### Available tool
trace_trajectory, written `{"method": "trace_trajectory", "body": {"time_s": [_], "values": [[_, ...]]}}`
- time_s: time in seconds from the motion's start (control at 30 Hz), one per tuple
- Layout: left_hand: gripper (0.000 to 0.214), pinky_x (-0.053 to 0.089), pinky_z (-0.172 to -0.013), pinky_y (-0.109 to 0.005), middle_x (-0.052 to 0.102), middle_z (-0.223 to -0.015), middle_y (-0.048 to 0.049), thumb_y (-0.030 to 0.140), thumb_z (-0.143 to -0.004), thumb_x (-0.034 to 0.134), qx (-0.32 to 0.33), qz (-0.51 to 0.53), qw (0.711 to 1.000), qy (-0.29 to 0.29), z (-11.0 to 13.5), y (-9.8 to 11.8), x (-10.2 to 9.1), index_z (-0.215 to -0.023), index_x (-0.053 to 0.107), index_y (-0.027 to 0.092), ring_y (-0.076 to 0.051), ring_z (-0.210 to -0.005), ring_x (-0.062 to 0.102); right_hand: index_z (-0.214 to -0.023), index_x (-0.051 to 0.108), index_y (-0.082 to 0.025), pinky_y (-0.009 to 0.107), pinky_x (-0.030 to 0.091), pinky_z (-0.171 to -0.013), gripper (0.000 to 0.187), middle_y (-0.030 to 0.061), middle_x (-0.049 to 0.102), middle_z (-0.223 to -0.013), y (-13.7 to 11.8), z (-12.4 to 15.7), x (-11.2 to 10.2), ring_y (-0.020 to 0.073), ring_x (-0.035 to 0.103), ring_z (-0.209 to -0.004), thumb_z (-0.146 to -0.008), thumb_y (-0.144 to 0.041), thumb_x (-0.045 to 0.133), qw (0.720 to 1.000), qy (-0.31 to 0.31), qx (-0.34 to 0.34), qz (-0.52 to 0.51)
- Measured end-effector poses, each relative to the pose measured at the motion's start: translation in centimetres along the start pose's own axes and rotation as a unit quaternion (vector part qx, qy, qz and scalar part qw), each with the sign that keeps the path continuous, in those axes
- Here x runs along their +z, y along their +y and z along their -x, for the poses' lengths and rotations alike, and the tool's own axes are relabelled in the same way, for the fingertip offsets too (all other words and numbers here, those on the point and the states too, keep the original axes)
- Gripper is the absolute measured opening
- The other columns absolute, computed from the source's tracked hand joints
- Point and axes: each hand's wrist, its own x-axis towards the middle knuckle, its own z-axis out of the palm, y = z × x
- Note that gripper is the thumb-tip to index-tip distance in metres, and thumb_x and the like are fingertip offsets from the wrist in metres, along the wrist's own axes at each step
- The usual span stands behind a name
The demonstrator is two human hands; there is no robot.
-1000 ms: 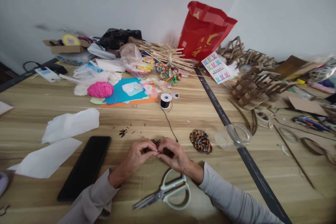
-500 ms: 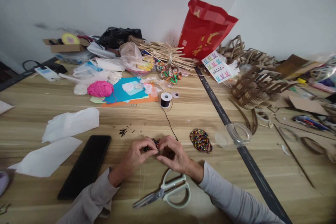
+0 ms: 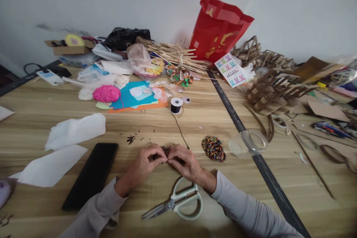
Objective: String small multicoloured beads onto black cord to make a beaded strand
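Observation:
My left hand (image 3: 147,161) and my right hand (image 3: 185,161) meet over the middle of the table, thumbs and fingers pinched tip to tip. Between and behind them shows a string of small dark and coloured beads (image 3: 166,151), partly hidden by the fingers; its thin ends at the fingertips are too small to make out clearly. Just below the hands lie scissors (image 3: 178,202) with pale handles, blades pointing left. A coil of multicoloured beads (image 3: 213,148) rests right of my right hand. Beyond the hands stands a spool of black cord (image 3: 176,106), its loose end trailing close to my right hand.
A black phone (image 3: 90,176) and white paper sheets (image 3: 75,131) lie left. Short black cord scraps (image 3: 130,139) are beyond the left hand. To the right are clear tape rolls (image 3: 253,142) and small woven baskets (image 3: 275,95). A red bag (image 3: 219,31) stands at the back.
My fingertips have drawn closer together, and the right thumb and fingers are now pinched against the left ones. The things on the table stay where they were.

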Motion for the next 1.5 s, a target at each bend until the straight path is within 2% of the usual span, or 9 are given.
{"method": "trace_trajectory", "body": {"time_s": [0.43, 0.97, 1.23, 1.4, 1.5], "values": [[0.013, 0.047, -0.07, -0.027, 0.066, -0.069, -0.0025, 0.017, -0.079, 0.066, -0.011, -0.012, 1.0, 0.0, 0.0, 0.1, -0.3, -0.066, 0.066, 0.016, -0.017, -0.07, 0.061, -0.083, 0.058, -0.018, 0.03, 0.047, -0.071, 0.018, 0.0064, 0.062, -0.078, -0.3, -0.2, -0.2, 0.0176, 0.057, -0.077, -0.095, -0.028, 0.05, 1.0, -0.005, 0.008, 0.009], [0.013, 0.046, -0.07, -0.029, 0.066, -0.069, -0.0027, 0.016, -0.08, 0.065, 0.016, -0.052, 0.999, -0.001, -0.1, -0.2, -0.4, -0.067, 0.067, 0.017, -0.017, -0.07, 0.061, -0.078, 0.061, -0.017, 0.027, 0.046, -0.067, 0.021, 0.0042, 0.059, -0.073, -0.3, -0.4, -0.3, 0.0156, 0.056, -0.071, -0.093, -0.03, 0.054, 0.997, 0.04, 0.052, -0.032], [0.01, 0.046, -0.076, -0.031, 0.065, -0.076, -0.0039, 0.012, -0.08, 0.065, 0.055, -0.141, 0.986, -0.072, -0.1, -0.3, -1.4, -0.073, 0.069, 0.016, -0.019, -0.08, 0.059, -0.077, 0.06, -0.017, 0.026, 0.045, -0.066, 0.02, 0.0036, 0.059, -0.073, 0.1, -0.3, -0.2, 0.0149, 0.055, -0.07, -0.091, -0.03, 0.055, 0.994, 0.058, 0.078, -0.04], [0.011, 0.044, -0.081, -0.034, 0.063, -0.081, -0.0041, 0.01, -0.081, 0.064, 0.101, -0.236, 0.957, -0.132, 0.0, -0.3, -1.7, -0.077, 0.07, 0.018, -0.02, -0.086, 0.056, -0.077, 0.06, -0.016, 0.025, 0.043, -0.064, 0.019, 0.0032, 0.059, -0.072, 0.4, -0.1, 0.0, 0.0143, 0.054, -0.069, -0.09, -0.03, 0.056, 0.99, 0.069, 0.112, -0.057], [0.01, 0.043, -0.084, -0.036, 0.062, -0.081, -0.0044, 0.011, -0.082, 0.064, 0.12, -0.283, 0.94, -0.145, 0.1, -0.3, -1.7, -0.078, 0.07, 0.018, -0.021, -0.089, 0.054, -0.077, 0.06, -0.017, 0.025, 0.043, -0.063, 0.019, 0.0031, 0.059, -0.072, 0.4, -0.2, 0.0, 0.0141, 0.054, -0.068, -0.089, -0.031, 0.057, 0.989, 0.07, 0.12, -0.058]]}}
